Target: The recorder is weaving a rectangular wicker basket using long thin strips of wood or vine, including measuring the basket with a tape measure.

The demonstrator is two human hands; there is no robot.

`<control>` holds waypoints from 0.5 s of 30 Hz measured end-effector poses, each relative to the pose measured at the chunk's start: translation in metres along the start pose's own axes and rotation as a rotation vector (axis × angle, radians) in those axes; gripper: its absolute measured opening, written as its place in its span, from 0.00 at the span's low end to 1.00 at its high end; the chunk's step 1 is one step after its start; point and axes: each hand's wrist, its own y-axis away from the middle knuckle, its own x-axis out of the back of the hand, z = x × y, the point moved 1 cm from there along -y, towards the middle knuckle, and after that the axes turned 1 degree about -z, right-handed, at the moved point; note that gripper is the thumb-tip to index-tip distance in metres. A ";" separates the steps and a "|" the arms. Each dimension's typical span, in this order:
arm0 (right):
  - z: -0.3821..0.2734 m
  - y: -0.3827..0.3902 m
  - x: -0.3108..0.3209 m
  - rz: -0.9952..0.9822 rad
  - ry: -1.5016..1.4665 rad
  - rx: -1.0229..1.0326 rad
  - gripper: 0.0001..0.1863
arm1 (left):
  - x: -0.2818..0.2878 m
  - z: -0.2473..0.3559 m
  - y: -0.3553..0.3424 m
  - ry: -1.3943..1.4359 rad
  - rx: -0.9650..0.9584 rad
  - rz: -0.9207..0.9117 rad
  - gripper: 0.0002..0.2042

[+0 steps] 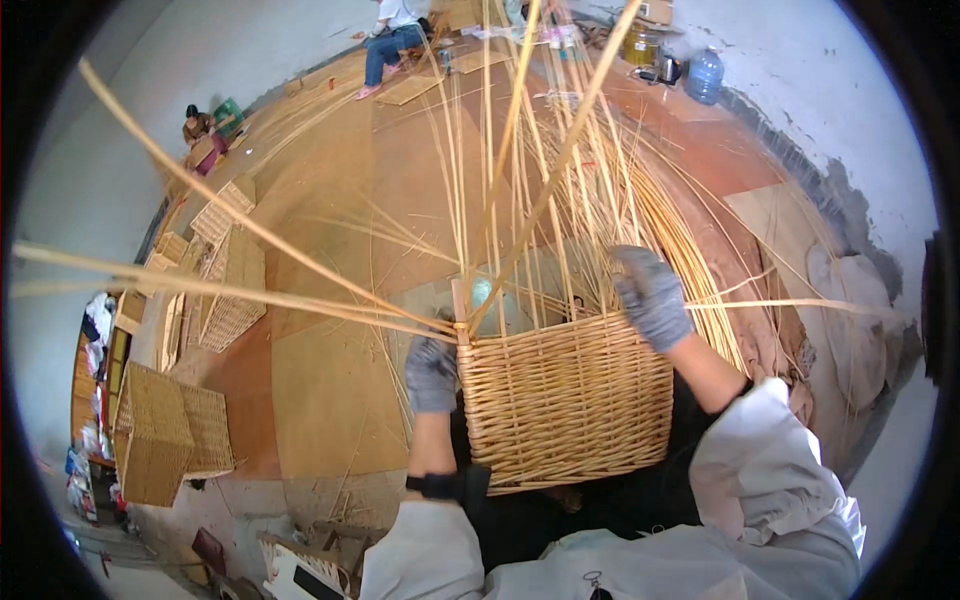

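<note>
Unfinished wicker basket (568,400) sits on the person's dark-covered lap (515,535), woven side facing the person. Left hand (432,372), grey-gloved, is at the basket's upper left corner; fingers partly hidden, can't tell if they grip. Right hand (654,300), also gloved, is at the upper right corner; fingers bent, blurred, can't tell if holding a cane. Pale stakes (600,80) rise above the basket's rim; long canes (240,215) stick out left from its upper left corner. Cane bundle (672,235) lies on the floor beyond the right hand. Woven box (155,435) stands near the floor's left edge. Seated person (396,42) at the floor's far edge; water bottle (705,77) at its far right corner.
</note>
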 end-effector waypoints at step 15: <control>-0.159 -0.055 -0.098 -0.498 0.078 -0.079 0.13 | 0.065 0.013 0.005 0.379 0.116 0.132 0.19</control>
